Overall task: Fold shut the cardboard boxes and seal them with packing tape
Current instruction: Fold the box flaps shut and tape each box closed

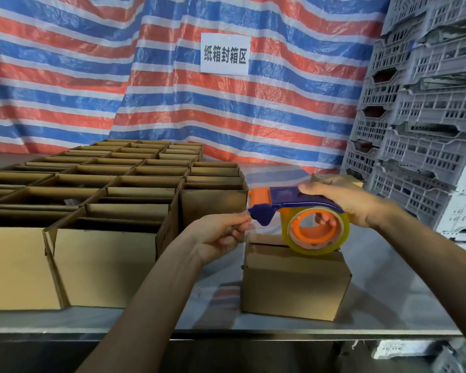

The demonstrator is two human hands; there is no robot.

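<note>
A small cardboard box (293, 281) with its flaps folded down stands on the metal table (388, 300) in front of me. My right hand (342, 200) grips the blue and orange tape dispenser (285, 203) from above, with its clear tape roll (316, 228) resting on the box top. My left hand (221, 235) pinches the loose clear tape end just under the dispenser's blue nose, left of the box.
Several open cardboard boxes (105, 189) fill the table's left half in rows. Grey plastic crates (420, 103) are stacked high at the right. A striped tarp with a white paper sign (225, 53) hangs behind. The table's front edge runs near me.
</note>
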